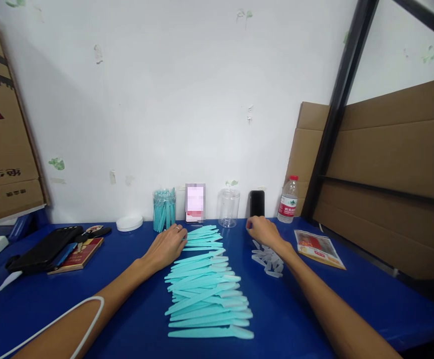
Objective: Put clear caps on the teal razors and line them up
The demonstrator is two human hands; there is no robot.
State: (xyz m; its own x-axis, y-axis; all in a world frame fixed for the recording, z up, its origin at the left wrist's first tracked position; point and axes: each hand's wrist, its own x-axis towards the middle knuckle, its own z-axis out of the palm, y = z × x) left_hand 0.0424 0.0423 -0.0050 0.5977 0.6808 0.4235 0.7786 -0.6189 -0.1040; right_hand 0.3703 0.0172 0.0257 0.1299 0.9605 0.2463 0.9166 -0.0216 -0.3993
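Turquoise eyebrow razors (205, 294) lie in a long column down the middle of the blue table, handles to the left. Those nearer me wear translucent caps at their right ends; the farthest few seem bare. My left hand (169, 244) rests at the handle ends of the far razors, fingers curled against them; whether one is gripped is hidden. On the right, a small pile of loose translucent caps (268, 259) lies beneath and beside my right hand (264, 232). Its fingers are pinched together just beyond the pile, and whatever is between them does not show.
Against the wall stand a jar of turquoise razors (164, 209), a lit phone (195, 202), a clear jar (229, 208), a black phone (257, 203) and a water bottle (288, 200). A white lid (129, 223) and black case (48, 248) lie left, a packet (319, 248) right.
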